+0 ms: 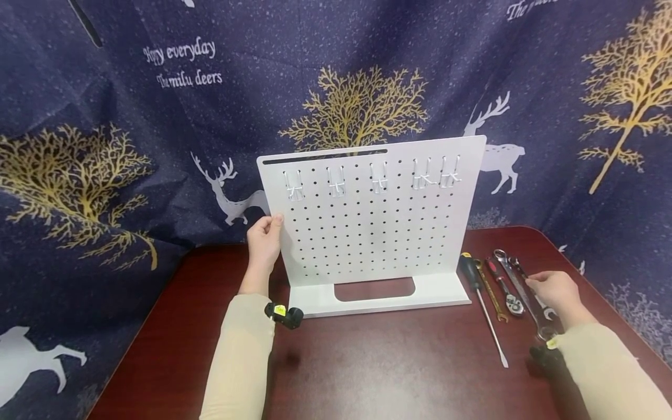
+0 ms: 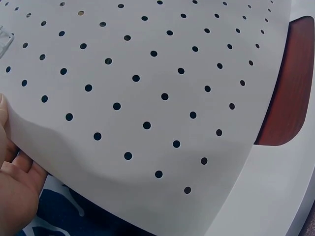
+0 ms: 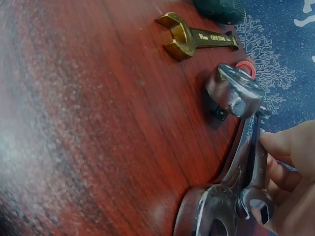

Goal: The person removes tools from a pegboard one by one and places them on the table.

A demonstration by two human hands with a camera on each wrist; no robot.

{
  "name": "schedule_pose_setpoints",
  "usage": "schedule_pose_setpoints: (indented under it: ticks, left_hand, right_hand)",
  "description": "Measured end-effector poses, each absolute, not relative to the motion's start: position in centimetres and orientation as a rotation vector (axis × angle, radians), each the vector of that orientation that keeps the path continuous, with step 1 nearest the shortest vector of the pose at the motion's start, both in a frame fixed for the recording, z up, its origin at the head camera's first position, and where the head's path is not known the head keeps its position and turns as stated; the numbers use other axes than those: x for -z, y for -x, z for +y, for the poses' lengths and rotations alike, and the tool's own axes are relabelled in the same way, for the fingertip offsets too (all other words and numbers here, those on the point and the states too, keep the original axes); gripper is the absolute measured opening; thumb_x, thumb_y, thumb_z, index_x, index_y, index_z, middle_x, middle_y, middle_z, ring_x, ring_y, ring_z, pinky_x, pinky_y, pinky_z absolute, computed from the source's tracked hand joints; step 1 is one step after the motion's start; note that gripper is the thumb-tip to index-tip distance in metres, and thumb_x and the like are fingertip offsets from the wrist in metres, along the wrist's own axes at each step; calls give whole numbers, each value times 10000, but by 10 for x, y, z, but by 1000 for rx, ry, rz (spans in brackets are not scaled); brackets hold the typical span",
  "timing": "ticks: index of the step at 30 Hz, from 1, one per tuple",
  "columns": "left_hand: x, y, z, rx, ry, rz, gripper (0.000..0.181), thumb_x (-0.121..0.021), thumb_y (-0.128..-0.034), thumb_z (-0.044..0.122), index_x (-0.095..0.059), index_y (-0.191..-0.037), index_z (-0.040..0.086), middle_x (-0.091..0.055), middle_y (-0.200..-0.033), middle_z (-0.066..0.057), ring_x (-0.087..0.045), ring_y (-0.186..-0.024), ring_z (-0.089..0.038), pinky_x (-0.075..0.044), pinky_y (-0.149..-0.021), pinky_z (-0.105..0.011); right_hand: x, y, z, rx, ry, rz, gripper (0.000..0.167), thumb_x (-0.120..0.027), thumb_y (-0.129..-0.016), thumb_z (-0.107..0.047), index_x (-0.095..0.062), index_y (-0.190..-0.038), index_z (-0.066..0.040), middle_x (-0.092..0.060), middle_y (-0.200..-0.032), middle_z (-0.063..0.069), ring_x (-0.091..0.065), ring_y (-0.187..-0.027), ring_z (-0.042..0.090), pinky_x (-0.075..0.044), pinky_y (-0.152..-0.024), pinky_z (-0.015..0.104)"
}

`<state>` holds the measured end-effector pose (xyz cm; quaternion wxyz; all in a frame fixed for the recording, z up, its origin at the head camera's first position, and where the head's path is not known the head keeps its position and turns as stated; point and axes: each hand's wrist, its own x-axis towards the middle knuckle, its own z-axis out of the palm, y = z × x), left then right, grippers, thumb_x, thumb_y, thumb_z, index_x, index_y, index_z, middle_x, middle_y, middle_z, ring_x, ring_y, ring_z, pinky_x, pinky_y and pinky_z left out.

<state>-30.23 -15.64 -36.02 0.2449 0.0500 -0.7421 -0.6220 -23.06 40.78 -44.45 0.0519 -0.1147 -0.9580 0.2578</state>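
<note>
My left hand [image 1: 265, 242] grips the left edge of a white pegboard [image 1: 362, 219], thumb in front and fingers behind, as the left wrist view also shows. On the right, my right hand [image 1: 557, 294] pinches a small combination wrench [image 3: 259, 164] between thumb and fingers. Its open end points toward the table's near side. Just left of it lies a larger combination wrench [image 1: 517, 286], close against the small one in the right wrist view. Further left are a ratchet [image 1: 514, 304] with a red-and-black handle, a gold open-ended wrench [image 1: 492, 293] and a dark-handled screwdriver [image 1: 471, 274].
Several clear hooks [image 1: 337, 185] tied with white cord hang along the pegboard's upper part. Its white base [image 1: 315, 302] has a cutout and rests on the dark red table [image 1: 399, 373]. A blue patterned cloth [image 1: 252, 105] hangs behind the table.
</note>
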Motion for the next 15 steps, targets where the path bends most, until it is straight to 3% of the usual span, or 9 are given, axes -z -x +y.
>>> schedule_pose_setpoints:
  ticks: [10,15]
  left_hand:
    - [360,300,-156,1676,-145,-2019,349,-612,-918,319,-630,-845,-22,-408,-573,74,-405,-608,-95,-352,-539,-217]
    - [361,300,-158,1661,-140,-2024,363,-611,-915,336,-631,-850,-21,-404,-572,82,-404,-614,-95,-353,-544,-217]
  right_hand:
    - [445,228,409,-683,364,-2928,322,-555,-876,-195,-650,-982,93,-634,-1004,311,-561,-883,525,-451,-681,507]
    - [440,226,404,-702,416,-2923,354,-512,-882,-209,-634,-1017,95,-620,-1040,315,-568,-877,510,-453,-649,478]
